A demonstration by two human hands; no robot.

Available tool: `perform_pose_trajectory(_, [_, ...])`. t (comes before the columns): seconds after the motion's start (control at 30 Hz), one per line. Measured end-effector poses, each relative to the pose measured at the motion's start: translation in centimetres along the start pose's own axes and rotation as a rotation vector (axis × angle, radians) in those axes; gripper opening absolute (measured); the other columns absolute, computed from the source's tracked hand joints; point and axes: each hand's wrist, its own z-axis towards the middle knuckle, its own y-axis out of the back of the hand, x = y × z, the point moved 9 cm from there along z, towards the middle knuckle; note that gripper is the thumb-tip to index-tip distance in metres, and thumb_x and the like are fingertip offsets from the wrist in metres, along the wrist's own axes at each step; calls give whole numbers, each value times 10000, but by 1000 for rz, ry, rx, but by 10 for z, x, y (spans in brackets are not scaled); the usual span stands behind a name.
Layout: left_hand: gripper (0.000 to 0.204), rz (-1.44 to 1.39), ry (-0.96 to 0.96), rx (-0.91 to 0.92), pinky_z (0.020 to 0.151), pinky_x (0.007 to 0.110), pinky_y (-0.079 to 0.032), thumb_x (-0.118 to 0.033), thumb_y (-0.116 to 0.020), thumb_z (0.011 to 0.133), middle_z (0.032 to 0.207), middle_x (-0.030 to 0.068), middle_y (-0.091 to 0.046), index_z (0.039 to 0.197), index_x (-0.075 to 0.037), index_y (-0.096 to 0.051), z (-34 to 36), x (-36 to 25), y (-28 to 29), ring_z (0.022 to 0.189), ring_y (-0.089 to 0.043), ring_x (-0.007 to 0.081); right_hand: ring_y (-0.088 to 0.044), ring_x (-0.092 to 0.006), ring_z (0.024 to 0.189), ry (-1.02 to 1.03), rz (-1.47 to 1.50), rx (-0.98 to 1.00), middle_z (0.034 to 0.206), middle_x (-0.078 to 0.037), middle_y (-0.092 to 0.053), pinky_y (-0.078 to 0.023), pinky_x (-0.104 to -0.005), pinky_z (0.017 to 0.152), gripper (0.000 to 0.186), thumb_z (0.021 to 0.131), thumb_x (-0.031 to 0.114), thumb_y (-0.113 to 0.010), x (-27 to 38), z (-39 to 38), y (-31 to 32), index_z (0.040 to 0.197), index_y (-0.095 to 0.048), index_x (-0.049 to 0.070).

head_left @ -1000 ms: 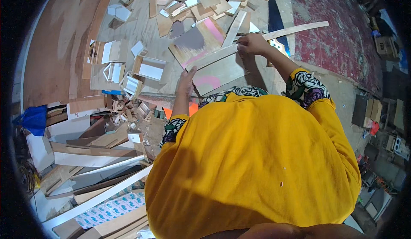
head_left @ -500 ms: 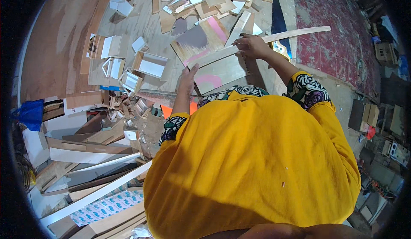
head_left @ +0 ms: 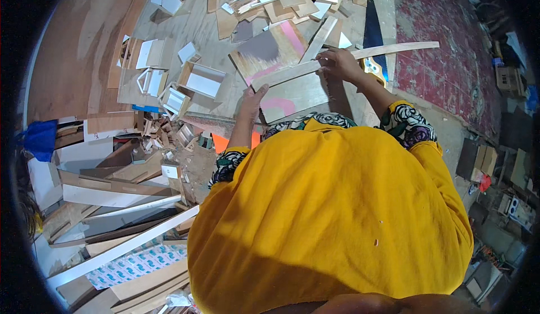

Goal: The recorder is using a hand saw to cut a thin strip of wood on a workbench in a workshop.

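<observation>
While the left hand (head_left: pixel 251 103), at 11 o'clock, sets its thumb near a wooden strip's (head_left: pixel 289 73) end, its finger closure cannot be told. The strip slants from 11 to 2 o'clock over the tabletop (head_left: pixel 194 24); at 1 o'clock the right hand (head_left: pixel 340 64) bends inward, pinching it. Below, at 8 o'clock, patterned film (head_left: pixel 138 266) carries teal print, too small to read.

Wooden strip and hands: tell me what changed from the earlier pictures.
The whole scene turned slightly clockwise in the picture, likely from the camera tilting; nothing was visibly taken hold of or let go. The left hand stays at the left end of the wooden strip, the right hand near its middle; the saw and grey-painted board lie as before.
</observation>
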Motion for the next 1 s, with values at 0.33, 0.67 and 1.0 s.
perform_pose_trajectory(0.33, [488,53,-50,-5,885,277,-389,-298,-700,786,1058,55,-598,1146,-11,-535,-19,-29,-15,981,-528,143,-628,-286,814,-36,65,29,912,-112,-642,-502,-371,715,343,691,185,-743,-7,-4,0,1009,-645,100])
perform_pose_trajectory(0.67, [433,56,-129,2,896,282,-395,-211,-707,773,1050,65,-615,1127,-16,-552,-20,-35,-11,985,-545,144,-625,-303,792,-12,63,13,897,-127,-645,-504,-370,698,353,692,233,-749,-4,-3,9,998,-663,77])
perform_pose_trajectory(1.0, [334,-91,-127,-20,839,273,-402,-254,-622,843,976,35,-608,1074,-17,-575,-21,-31,-7,905,-534,113,-623,-296,772,-30,80,43,864,-122,-644,-505,-363,687,335,699,217,-744,-2,-3,9,988,-663,67])
